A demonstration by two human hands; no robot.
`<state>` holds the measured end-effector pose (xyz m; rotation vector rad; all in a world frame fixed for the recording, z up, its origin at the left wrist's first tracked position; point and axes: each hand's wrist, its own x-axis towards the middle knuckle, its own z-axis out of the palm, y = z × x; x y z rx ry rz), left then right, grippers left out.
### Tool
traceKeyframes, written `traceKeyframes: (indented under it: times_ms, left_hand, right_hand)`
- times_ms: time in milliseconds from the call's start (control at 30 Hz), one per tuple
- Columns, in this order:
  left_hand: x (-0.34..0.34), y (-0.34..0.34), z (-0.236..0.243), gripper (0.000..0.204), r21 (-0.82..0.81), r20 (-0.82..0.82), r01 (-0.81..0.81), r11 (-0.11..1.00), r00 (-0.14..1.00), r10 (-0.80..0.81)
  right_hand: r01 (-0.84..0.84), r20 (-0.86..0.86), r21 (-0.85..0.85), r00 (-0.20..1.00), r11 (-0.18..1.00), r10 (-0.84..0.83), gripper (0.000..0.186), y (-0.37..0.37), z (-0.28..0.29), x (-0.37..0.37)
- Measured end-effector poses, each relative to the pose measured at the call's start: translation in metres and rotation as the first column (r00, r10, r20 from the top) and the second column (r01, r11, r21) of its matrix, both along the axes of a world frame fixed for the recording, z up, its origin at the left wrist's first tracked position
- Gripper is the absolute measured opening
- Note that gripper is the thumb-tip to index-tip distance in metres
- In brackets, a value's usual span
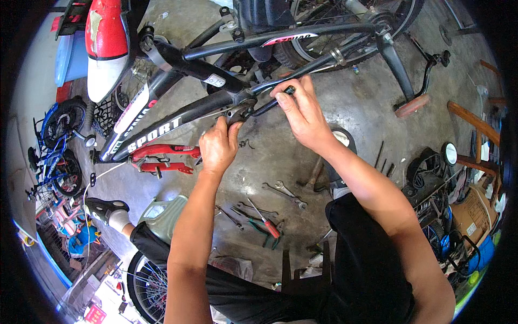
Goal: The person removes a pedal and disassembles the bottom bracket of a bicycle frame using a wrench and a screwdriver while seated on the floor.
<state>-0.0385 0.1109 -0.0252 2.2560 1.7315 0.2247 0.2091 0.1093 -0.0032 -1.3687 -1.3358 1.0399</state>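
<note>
At the crank joint of a black bicycle frame (231, 82), the person's two hands work close together, both with fingers bent inward. The left hand (217, 147) is closed on a dark metal piece (237, 113) at the joint, its thumb up along the near side and its knuckles turned to the left; whether that piece is a tool or part of the bicycle, I cannot tell. Its forearm rises almost straight from the lower edge. Just to the right and a little higher, the right hand (306, 116) holds the outer end of a short black bar (265, 107) that reaches from the joint, thumb in front and fingers curled over the top, the forearm slanting up from the lower right with the elbow bent outward. Left of the left hand lies a red fork (167, 151). Below both hands, spread on the concrete floor (359, 100), are spanners (291, 197), a red-handled screwdriver (269, 226) and a hammer (313, 173). Farther out, a small blue bicycle (54, 148) stands at the far left and a cardboard box (475, 211) at the right.
</note>
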Motion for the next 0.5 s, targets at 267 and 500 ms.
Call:
traceKeyframes:
  times_ms: [267, 500]
  left_hand:
    - [0.006, 0.001, 0.011, 0.04, 0.022, -0.097, 0.021, 1.0, 0.995, -0.019]
    - [0.001, 0.003, 0.004, 0.039, 0.029, -0.099, 0.045, 0.999, 0.994, -0.042]
  right_hand:
    - [-0.009, 0.028, -0.012, 1.0, 1.0, 0.009, 0.029, -0.002, -0.001, 0.003]
    - [0.067, -0.008, 0.054, 0.998, 0.996, -0.066, 0.028, -0.002, -0.004, -0.001]
